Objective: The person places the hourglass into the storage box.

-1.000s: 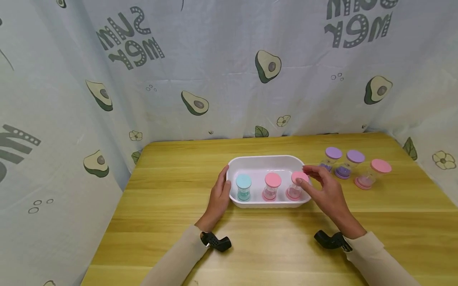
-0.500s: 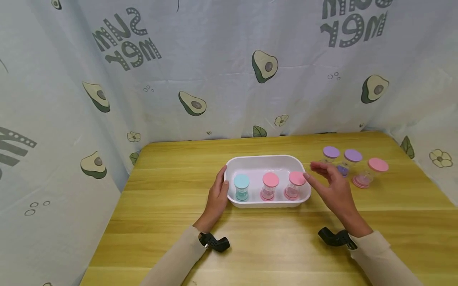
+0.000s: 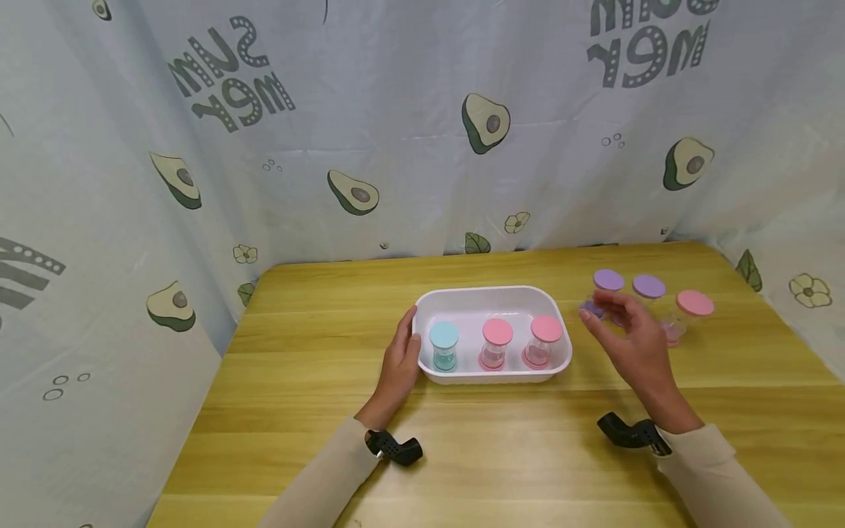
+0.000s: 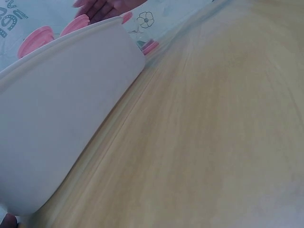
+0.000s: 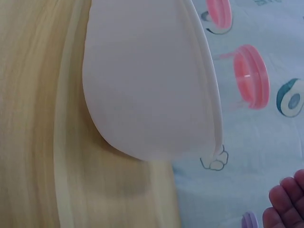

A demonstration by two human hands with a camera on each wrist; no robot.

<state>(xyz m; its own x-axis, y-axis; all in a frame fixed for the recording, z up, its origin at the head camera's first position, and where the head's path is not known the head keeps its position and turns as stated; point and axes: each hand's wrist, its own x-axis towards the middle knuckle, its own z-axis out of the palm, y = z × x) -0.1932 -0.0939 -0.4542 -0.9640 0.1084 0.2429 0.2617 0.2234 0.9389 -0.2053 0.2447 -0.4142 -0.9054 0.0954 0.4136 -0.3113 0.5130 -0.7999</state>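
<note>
The white tray [image 3: 469,306] is round-cornered — left grip [image 3: 399,361] holding it, right grip [image 3: 637,343] parted

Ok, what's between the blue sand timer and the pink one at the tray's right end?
Another pink sand timer stands between the blue sand timer and the right-end pink one, inside the white tray; the head view shows it.

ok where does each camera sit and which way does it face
Head: on the head, facing forward and down at the white tray, table and curtain; left hand, right hand and sleeves show.
Left wrist: on that wrist, looking tilted along the tray's outer wall; a fingertip shows bottom left, the right hand's fingers at top.
Right wrist: on that wrist, facing the tray's wall, rolled sideways; its own fingers show bottom right.
Shared: both wrist views catch the tray's outside and pink hourglass tops.
</note>
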